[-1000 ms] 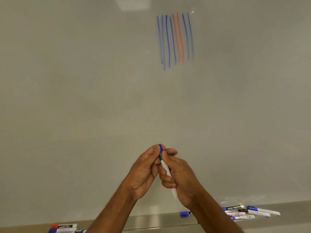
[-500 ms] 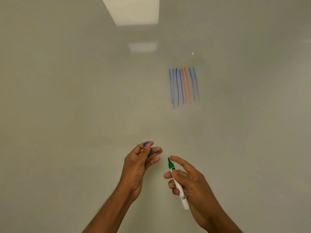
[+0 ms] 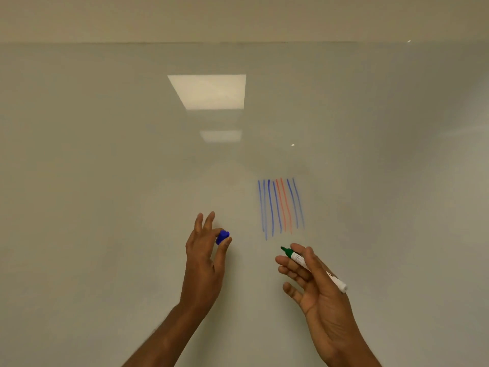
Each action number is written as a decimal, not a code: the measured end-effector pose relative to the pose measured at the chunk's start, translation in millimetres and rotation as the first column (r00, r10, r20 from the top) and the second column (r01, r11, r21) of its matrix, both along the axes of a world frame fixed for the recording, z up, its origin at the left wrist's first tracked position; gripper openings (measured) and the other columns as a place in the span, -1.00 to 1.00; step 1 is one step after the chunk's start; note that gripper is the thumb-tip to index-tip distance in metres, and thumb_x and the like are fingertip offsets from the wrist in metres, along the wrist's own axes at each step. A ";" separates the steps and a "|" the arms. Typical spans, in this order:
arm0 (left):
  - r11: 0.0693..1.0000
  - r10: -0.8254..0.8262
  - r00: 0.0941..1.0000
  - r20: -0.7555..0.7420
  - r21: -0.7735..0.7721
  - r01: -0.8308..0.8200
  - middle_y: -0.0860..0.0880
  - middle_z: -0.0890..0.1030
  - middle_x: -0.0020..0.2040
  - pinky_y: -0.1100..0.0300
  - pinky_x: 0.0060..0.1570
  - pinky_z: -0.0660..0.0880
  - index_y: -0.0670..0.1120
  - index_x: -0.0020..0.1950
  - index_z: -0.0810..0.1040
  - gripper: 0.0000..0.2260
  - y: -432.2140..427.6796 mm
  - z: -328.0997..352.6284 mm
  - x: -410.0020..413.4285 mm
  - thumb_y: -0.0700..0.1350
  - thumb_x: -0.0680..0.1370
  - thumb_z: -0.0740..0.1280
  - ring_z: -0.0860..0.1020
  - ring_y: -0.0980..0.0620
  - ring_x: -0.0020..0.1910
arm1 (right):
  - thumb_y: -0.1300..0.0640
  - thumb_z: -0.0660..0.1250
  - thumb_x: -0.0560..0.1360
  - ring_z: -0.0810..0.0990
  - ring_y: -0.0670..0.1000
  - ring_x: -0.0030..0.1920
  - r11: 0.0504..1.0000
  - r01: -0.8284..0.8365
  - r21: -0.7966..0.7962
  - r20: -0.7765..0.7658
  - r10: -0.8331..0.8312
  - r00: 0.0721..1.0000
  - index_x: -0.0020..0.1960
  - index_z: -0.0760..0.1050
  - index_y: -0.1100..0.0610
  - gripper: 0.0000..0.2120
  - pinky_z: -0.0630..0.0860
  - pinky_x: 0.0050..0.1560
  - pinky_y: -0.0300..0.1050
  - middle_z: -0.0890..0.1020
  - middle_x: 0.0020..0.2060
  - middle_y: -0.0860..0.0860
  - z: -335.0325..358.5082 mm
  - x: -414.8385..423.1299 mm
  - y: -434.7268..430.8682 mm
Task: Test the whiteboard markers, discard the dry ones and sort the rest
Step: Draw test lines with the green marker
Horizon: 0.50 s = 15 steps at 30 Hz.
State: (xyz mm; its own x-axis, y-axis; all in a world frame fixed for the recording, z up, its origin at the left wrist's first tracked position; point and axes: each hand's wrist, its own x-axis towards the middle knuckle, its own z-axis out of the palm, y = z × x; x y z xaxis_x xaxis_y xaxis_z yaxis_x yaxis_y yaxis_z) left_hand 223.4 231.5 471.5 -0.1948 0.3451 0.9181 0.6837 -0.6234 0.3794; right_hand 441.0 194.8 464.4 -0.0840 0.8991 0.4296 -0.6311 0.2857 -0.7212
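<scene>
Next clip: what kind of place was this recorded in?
Probably an office or classroom: a large whiteboard fills the view, marked with blue and red test strokes, reflecting square ceiling light panels; the right hand holds an uncapped green marker.

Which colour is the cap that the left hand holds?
Blue. The cap, pinched by the left hand, shows best in the head view.

Office or classroom, wall-mounted whiteboard (image 3: 105, 207) with marker strokes (image 3: 281, 206), reflected ceiling light panel (image 3: 210, 91)
</scene>
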 end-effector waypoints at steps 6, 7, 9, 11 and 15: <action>0.964 0.218 0.949 -0.228 0.205 -0.172 -0.06 0.24 0.63 -0.09 0.61 0.05 -0.07 0.17 0.56 -0.88 39.7 24.2 -3.2 -0.09 0.70 0.27 0.00 0.01 0.67 | -0.10 0.10 0.64 0.66 0.03 0.14 0.944 0.298 0.138 0.124 -0.315 0.941 0.16 0.63 0.07 -0.60 0.43 0.34 0.05 0.75 -0.12 0.07 20.4 -2.0 13.1; 0.950 0.261 0.929 -0.261 0.239 -0.200 -0.10 0.24 0.63 -0.14 0.61 0.04 -0.10 0.17 0.58 -0.85 45.3 29.3 -3.6 -0.09 0.69 0.27 0.02 -0.04 0.67 | -0.07 0.10 0.65 0.64 0.02 0.17 0.925 0.338 0.172 0.133 -0.362 0.923 0.14 0.62 0.07 -0.63 0.41 0.36 0.05 0.75 -0.13 0.05 21.9 -1.8 16.1; 0.925 0.324 0.902 -0.286 0.294 -0.239 -0.14 0.25 0.62 -0.18 0.60 0.04 -0.15 0.18 0.61 -0.77 55.1 39.6 -5.5 -0.06 0.66 0.26 0.06 -0.10 0.66 | 0.01 0.13 0.66 0.62 -0.02 0.17 0.887 0.403 0.227 0.135 -0.438 0.889 0.09 0.57 0.10 -0.72 0.39 0.35 0.01 0.75 -0.17 0.01 25.7 0.8 20.8; 0.905 0.354 0.893 -0.277 0.342 -0.253 -0.16 0.29 0.60 -0.24 0.58 0.08 -0.18 0.20 0.64 -0.72 63.1 47.2 -7.1 -0.04 0.65 0.27 0.11 -0.14 0.65 | 0.07 0.20 0.64 0.63 -0.14 0.07 0.865 0.436 0.247 0.116 -0.473 0.873 0.03 0.53 0.13 -0.81 0.41 0.21 -0.16 0.75 -0.21 0.00 30.6 4.9 23.6; 0.866 0.381 0.889 -0.255 0.435 -0.247 -0.16 0.39 0.54 -0.34 0.52 0.17 -0.19 0.27 0.65 -0.68 77.0 55.8 -6.7 -0.03 0.64 0.29 0.20 -0.19 0.62 | 0.17 0.30 0.59 0.66 -0.23 -0.06 0.817 0.485 0.311 0.054 -0.525 0.849 -0.02 0.56 0.15 -0.92 0.44 -0.09 -0.43 0.74 -0.22 -0.03 38.7 11.5 33.8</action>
State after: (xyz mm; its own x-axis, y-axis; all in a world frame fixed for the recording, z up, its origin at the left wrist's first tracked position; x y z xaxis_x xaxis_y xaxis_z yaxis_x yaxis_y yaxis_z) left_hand 216.7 308.5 527.3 0.0969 -0.0723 0.9927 0.9081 -0.4019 -0.1179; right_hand 452.5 228.6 503.2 0.2759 0.6765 0.6828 -0.2480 0.7364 -0.6295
